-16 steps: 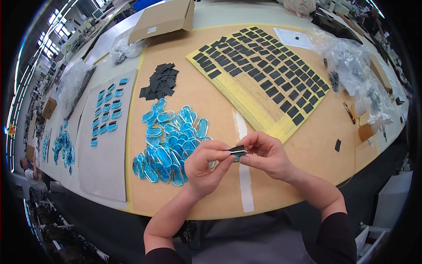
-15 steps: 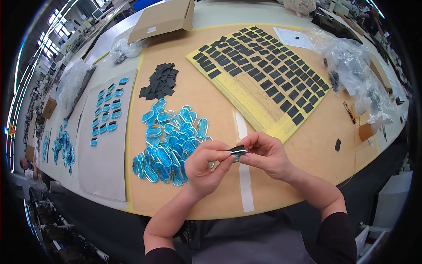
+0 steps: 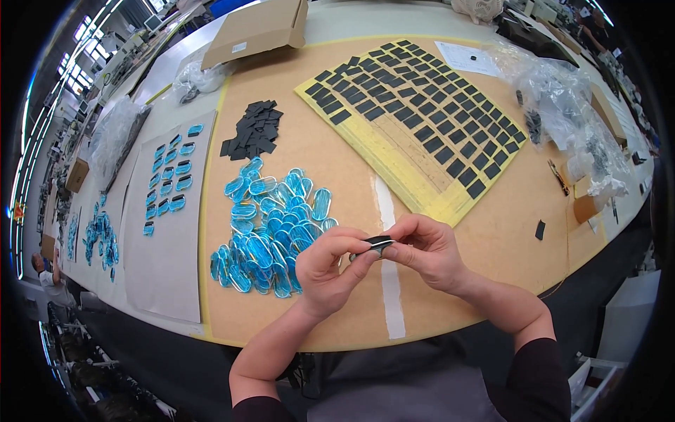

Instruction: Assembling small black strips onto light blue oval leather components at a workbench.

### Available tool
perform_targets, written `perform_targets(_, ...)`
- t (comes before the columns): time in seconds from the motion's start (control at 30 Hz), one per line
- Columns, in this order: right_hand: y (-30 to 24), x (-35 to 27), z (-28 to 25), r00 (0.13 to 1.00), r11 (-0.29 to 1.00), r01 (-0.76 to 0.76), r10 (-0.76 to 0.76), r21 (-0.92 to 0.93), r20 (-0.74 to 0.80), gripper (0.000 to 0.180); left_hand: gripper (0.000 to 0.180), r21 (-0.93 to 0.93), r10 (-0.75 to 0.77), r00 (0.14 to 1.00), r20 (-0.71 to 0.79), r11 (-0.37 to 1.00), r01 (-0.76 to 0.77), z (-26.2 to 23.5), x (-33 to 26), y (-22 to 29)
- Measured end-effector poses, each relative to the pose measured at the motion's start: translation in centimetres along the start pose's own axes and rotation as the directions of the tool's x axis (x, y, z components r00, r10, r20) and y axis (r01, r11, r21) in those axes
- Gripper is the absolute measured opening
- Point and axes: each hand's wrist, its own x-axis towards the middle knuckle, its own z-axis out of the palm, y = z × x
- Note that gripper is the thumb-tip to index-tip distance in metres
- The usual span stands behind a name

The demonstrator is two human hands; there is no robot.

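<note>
Both hands meet in front of me over the table, pinching one small oval piece (image 3: 378,243) with a pale rim and a black rectangular patch on it. My left hand (image 3: 329,267) is closed on its left end, thumb and index finger together. On the right end, my right hand (image 3: 430,254) pinches with thumb and fingertips. The fingers hide most of the piece. Just left of my left hand lies a heap of shiny blue oval patches (image 3: 261,246) with pale edges. Behind that heap is a loose pile of black rectangular pieces (image 3: 253,131).
Rows of black rectangles lie on a yellow-edged board (image 3: 446,204). A grey sheet (image 3: 163,281) at left carries blue ovals with black strips. A cardboard box (image 3: 256,28) stands at the back. Plastic bags (image 3: 580,105), scissors (image 3: 560,178) and an orange-brown cup (image 3: 585,209) are at right.
My fingers have shifted slightly on the oval piece, and the black patch now sits lower and flatter against it. The view has moved a little.
</note>
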Motion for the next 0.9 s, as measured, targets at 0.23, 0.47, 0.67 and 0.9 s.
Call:
perform_targets(0.23,0.1,-0.1,0.1,1.0,0.999,-0.003,0.004,-0.032,0.023,0.015,0.015,-0.04,-0.032,0.998,-0.054,0.999,0.03,0.2,-0.3,0.3)
perform_targets(0.47,0.3,-0.3,0.6,0.998,0.986,-0.067,0.065,0.151,0.018,0.013,0.014,-0.035,-0.037,0.995,-0.093,0.999,0.034,0.4,-0.7,0.1)
perform_targets(0.67,-0.2,-0.3,0.7,0.994,0.984,-0.109,0.112,0.145,-0.013,0.011,0.013,-0.048,-0.075,0.99,-0.116,0.996,0.07,0.8,-0.8,0.0)
perform_targets(0.9,-0.3,-0.2,0.6,0.992,0.977,-0.123,0.125,0.177,-0.004,0.009,0.013,-0.085,-0.126,0.984,-0.125,0.99,0.116,1.0,-0.9,0.0)
